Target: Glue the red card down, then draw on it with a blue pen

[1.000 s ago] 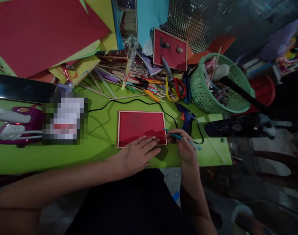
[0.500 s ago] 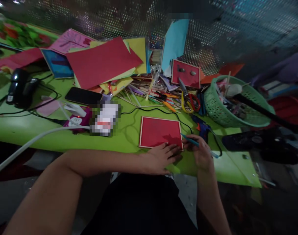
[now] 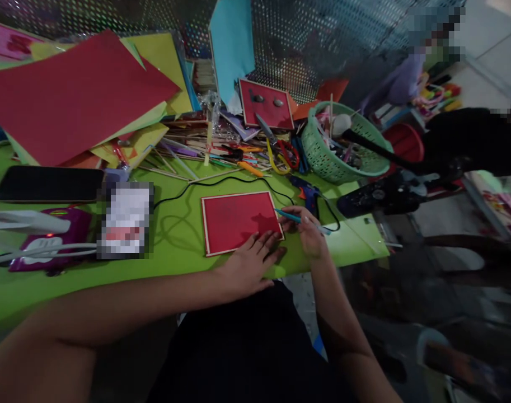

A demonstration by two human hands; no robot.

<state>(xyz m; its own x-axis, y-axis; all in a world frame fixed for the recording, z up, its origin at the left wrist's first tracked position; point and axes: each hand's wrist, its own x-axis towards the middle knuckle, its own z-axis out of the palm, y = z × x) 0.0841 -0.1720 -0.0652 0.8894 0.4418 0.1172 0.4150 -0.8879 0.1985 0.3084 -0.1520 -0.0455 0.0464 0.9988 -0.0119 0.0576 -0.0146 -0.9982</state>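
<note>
A red panel (image 3: 238, 221) with a pale stick border lies flat on the green table (image 3: 175, 224). My left hand (image 3: 251, 263) rests on its lower right part, fingers spread and holding nothing. Between the fingers of my right hand (image 3: 309, 229) is a blue pen-like tool (image 3: 291, 216), its tip at the panel's right edge. Just behind that hand sits a blue glue gun (image 3: 308, 193) with an orange trigger. The thin black cord (image 3: 221, 180) curves behind the panel.
Sticks, scissors (image 3: 276, 148) and coloured paper (image 3: 83, 101) are heaped at the back. A green basket (image 3: 331, 151) stands back right, a black stand (image 3: 381, 193) beside it. At the left are a black phone (image 3: 49, 183) and a purple power strip (image 3: 76, 229).
The view has turned to the right, so the table's things appear further left. Both hands keep nearly the same pose at the panel, the pen-like tool still in my right hand.
</note>
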